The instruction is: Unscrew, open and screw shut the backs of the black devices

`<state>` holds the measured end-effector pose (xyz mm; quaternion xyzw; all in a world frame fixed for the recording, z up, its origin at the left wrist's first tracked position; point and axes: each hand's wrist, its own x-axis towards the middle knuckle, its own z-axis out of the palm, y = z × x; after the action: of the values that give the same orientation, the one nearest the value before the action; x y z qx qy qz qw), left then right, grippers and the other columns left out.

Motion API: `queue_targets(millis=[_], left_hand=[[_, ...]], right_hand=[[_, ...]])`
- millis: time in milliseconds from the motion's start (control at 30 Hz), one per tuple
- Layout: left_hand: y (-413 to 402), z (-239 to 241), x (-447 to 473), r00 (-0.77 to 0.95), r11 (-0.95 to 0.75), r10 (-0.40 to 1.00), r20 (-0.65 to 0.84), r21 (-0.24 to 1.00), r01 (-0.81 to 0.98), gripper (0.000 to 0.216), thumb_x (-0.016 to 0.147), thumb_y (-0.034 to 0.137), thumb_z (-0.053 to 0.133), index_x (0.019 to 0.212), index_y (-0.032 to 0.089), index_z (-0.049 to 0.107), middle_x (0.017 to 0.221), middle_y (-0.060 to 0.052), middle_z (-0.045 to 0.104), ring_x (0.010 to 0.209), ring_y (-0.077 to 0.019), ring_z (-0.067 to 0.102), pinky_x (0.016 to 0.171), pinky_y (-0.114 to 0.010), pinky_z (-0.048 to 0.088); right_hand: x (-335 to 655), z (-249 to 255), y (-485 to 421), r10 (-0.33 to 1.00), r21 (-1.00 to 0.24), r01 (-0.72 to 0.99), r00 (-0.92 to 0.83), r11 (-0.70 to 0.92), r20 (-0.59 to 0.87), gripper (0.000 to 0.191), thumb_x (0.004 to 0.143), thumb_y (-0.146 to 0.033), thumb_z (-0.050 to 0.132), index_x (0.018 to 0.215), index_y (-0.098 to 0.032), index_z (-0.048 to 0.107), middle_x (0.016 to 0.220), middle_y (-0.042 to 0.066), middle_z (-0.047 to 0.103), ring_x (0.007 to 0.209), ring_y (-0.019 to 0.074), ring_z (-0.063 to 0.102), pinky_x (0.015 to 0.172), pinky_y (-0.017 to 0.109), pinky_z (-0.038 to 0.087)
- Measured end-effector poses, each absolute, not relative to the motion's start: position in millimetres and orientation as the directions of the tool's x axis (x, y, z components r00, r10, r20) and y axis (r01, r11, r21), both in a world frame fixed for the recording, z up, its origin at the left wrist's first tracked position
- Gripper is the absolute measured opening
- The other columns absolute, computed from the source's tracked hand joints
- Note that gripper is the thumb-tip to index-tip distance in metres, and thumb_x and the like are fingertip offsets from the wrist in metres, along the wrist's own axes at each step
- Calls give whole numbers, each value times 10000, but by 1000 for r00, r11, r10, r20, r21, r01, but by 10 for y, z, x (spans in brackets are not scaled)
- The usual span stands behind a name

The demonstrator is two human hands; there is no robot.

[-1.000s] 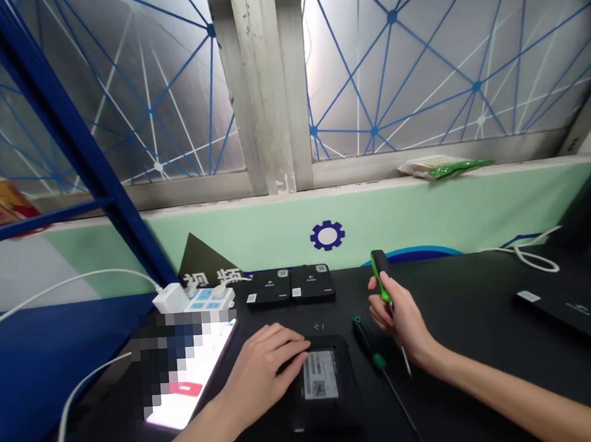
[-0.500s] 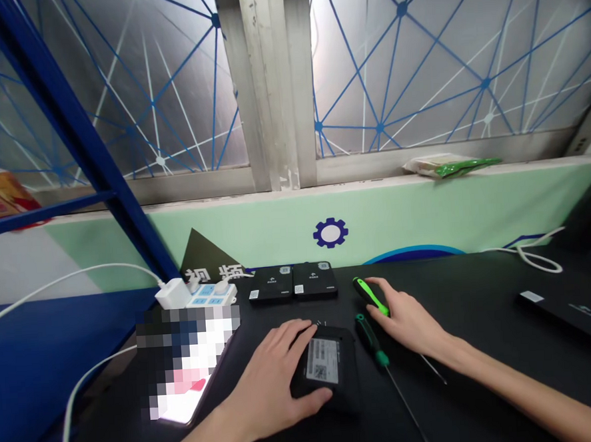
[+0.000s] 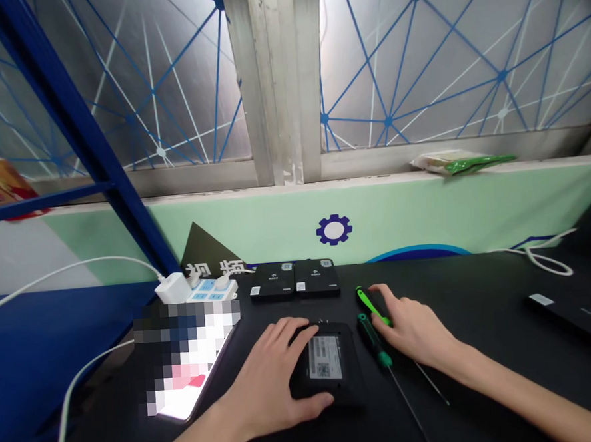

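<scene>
My left hand (image 3: 272, 376) lies over the left side of a black set-top box (image 3: 352, 371), thumb at its near edge and fingers at its far edge. The box lies on the table, with a white printed label (image 3: 325, 358) facing up. My right hand (image 3: 414, 324) has its thumb and fingers around the handle of a bright green and black screwdriver (image 3: 373, 306); part of that handle and shaft is hidden by the hand. Between the hands, a dark green screwdriver (image 3: 374, 339) rests on the table, its shaft pointing toward me.
Two black boxes (image 3: 318, 277) stand side by side at the wall. A lit phone (image 3: 185, 381), partly pixelated, lies left, near a white power strip (image 3: 212, 291) with plugs and cables. Another black device (image 3: 576, 314) is at right. A blue metal frame (image 3: 85, 147) rises on the left.
My right hand and the bright green screwdriver have shifted slightly toward me, and its handle looks turned. The left hand still rests on the box. The view has moved a little.
</scene>
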<state>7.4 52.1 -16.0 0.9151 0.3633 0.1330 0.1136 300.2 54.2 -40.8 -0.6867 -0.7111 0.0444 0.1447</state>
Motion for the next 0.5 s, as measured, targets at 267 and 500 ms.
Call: queue_targets(millis=[267,500], left_hand=[[524,-173,73,696,-697,706,133,308,648,787,794,635,661,1449,252,452,1460,-128,466,1323,-393,432,1099,-628,318],[514,-147,93,696,-699,704,144,314,643,750,810,595,668,1447,260,456,1462,-121,469,1326,-377,431,1075,-575,378]], right_hand=[[2999,-365,528,969,-344,932,-31,117,246,322,924,-356,459,1201,-204,519,531,-26,576,497,223,568,514,273,283],[2917,-225,431,943,-308,915,-175,262,283,388,813,-433,618,543,-215,446,528,5,584,500,165,523,522,279,281]])
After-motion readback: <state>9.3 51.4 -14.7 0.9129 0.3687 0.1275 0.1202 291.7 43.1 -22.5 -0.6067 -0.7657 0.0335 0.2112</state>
